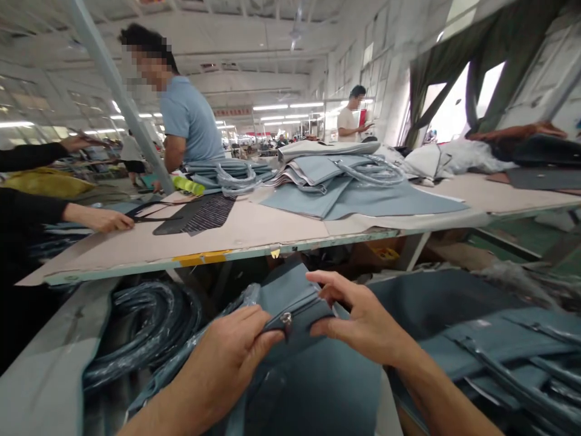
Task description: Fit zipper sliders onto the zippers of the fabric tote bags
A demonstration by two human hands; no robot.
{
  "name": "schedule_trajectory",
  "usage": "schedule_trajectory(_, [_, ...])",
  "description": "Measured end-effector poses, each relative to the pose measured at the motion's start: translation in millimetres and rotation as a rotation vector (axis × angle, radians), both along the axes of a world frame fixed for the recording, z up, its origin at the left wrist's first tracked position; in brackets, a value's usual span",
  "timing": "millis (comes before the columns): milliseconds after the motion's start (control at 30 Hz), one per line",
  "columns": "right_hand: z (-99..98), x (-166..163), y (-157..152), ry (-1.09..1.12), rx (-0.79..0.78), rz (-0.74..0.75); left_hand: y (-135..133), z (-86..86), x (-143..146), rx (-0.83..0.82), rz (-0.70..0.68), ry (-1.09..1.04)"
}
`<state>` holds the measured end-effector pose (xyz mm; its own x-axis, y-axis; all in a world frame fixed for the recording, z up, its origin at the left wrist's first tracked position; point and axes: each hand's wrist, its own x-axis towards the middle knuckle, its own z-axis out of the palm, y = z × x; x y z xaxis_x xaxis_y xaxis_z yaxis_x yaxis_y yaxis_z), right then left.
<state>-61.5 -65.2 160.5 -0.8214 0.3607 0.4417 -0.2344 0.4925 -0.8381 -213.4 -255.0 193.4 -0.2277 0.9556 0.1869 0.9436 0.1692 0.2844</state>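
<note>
Nearest the camera, the left hand [236, 351] pinches the edge of a blue-grey bag [295, 303] just beside its metal zip pull [286, 318], thumb on top and fingers curled under. The right hand [358, 321] grips the same edge from the other side, its fingers bent over the fold near the zip. The bag is held up between the two hands, low in front of the person and below the table [254, 233] edge. The zip looks closed up to the pull, so the bag seems sewn and fitted, with the hands at the stage of handling or checking its zip end.

To the left lies a bundle of wrapped handles [140, 327]; to the right, more flat bags [499, 351] of the same cloth. On the table beyond sits a stack of finished bags [345, 175] and a dark striped panel [204, 213]. A co-worker's hand [102, 219] rests on the table at the left, and a person in a blue shirt [188, 121] stands behind it.
</note>
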Motion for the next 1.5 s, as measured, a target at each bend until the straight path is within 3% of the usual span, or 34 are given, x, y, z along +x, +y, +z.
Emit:
schedule_trajectory(133, [-6.8,-9.1,3.0,0.131,0.068,-0.06,5.7,5.3,2.0,-0.129,-0.005,0.005])
schedule_trajectory(300, [-3.4,-11.3,1.8,0.18,0.151,-0.104,10.2,8.7,7.1,-0.268,0.091,0.052])
schedule_trajectory(667, [-8.4,-5.8,0.2,0.334,0.43,-0.243,22.5,8.1,-2.0,-0.247,-0.024,0.056])
schedule_trajectory(967, [-2.7,-0.7,-0.2,0.25,0.322,-0.181,20.9,-0.7,-6.1,-0.22,-0.201,0.131])
schedule_trajectory(1267, [-5.6,0.1,0.4,0.103,0.067,-0.149,22.5,-7.7,-6.5,0.07,-0.222,0.133])
schedule_trajectory(1500, [-3.4,0.9,3.8,0.06,0.046,-0.135,23.5,-11.8,-6.4,0.062,-0.249,0.151])
